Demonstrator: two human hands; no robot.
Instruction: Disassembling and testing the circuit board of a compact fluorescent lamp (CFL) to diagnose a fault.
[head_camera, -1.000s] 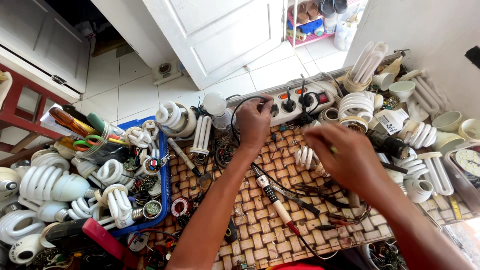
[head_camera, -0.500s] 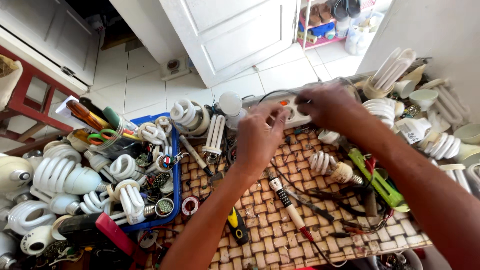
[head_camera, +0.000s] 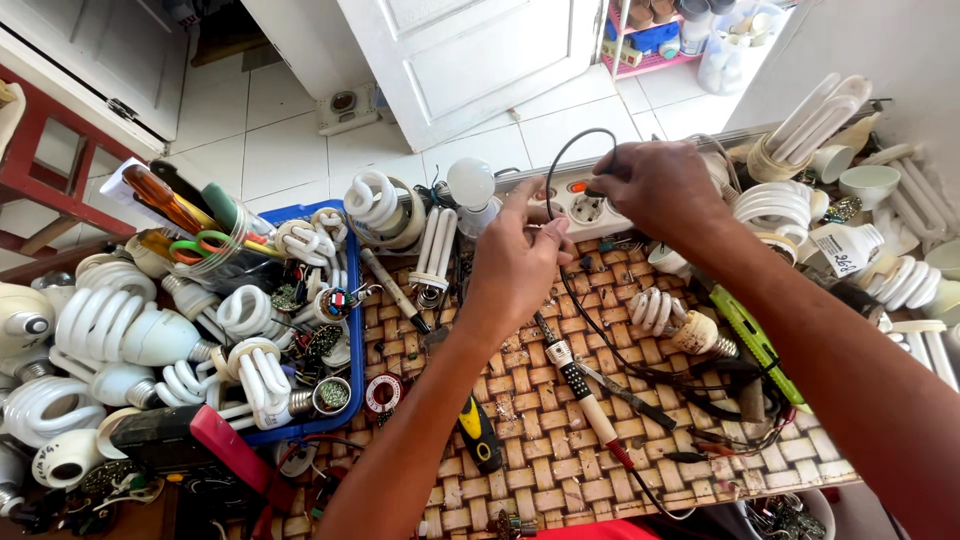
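My left hand (head_camera: 515, 265) is raised over the woven mat (head_camera: 540, 470), its fingertips pinching a thin black cable (head_camera: 560, 160). The cable arches up to my right hand (head_camera: 655, 185). That hand grips the cable's end against a white power strip (head_camera: 580, 212) with orange switches at the table's far edge. What sits at the cable's end is hidden by the fingers. The rest of the cable trails down across the mat to a tangle of wires (head_camera: 730, 400) at the right.
A blue tray (head_camera: 355, 370) of spiral lamps and parts lies at the left, with a cup of scissors and screwdrivers (head_camera: 200, 240) behind it. On the mat are a red-tipped probe (head_camera: 585, 400), a yellow-black screwdriver (head_camera: 480, 435), a spiral bulb (head_camera: 665, 315) and a green tool (head_camera: 750, 335). More lamps are piled at the right.
Both hands have moved away from me to the power strip. My right hand left the mat and carried the cable end up, raising a loop.
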